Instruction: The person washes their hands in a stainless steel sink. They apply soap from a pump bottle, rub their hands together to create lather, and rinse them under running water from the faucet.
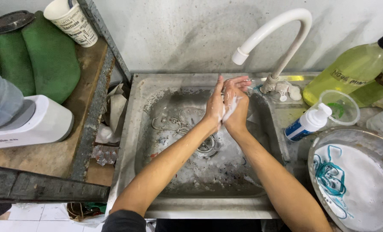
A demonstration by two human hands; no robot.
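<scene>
My left hand (214,105) and my right hand (237,103) are pressed palm to palm over a dirty steel sink (157,92), with white soap lather between them. Both hold nothing else. They sit just below and left of the white curved tap (286,25), whose spout (240,56) shows no running water. The sink drain (208,146) lies under my left forearm.
A white-and-blue pump bottle (308,123), a clear plastic cup (340,107) and yellow-green liquid bottles (350,68) stand right of the sink. A metal bowl (355,180) with teal cord sits at front right. A wooden shelf (71,150) at left carries a white dispenser (28,122), green pads and a paper cup (73,21).
</scene>
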